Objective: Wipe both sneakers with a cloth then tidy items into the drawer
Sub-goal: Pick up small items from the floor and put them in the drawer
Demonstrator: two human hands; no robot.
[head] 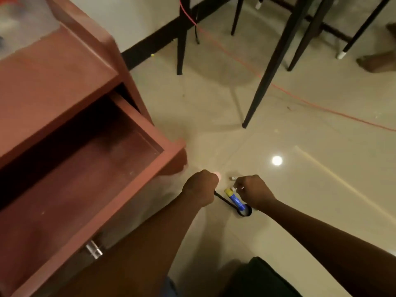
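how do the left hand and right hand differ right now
The left hand is a full fist gripping a black strap; the right hand pinches small white bits at its fingertips. The left hand is nearer the open drawer; the right hand is beside the blue tube, farther from the drawer. Both are low over the floor, knuckles up, each holding something.

Two hands at small items beside an open drawer [90,168].
Left hand [200,187] grips a black strap [225,200]; right hand [252,190] pinches a small white piece [234,188] just beside a blue-and-yellow tube [236,201].
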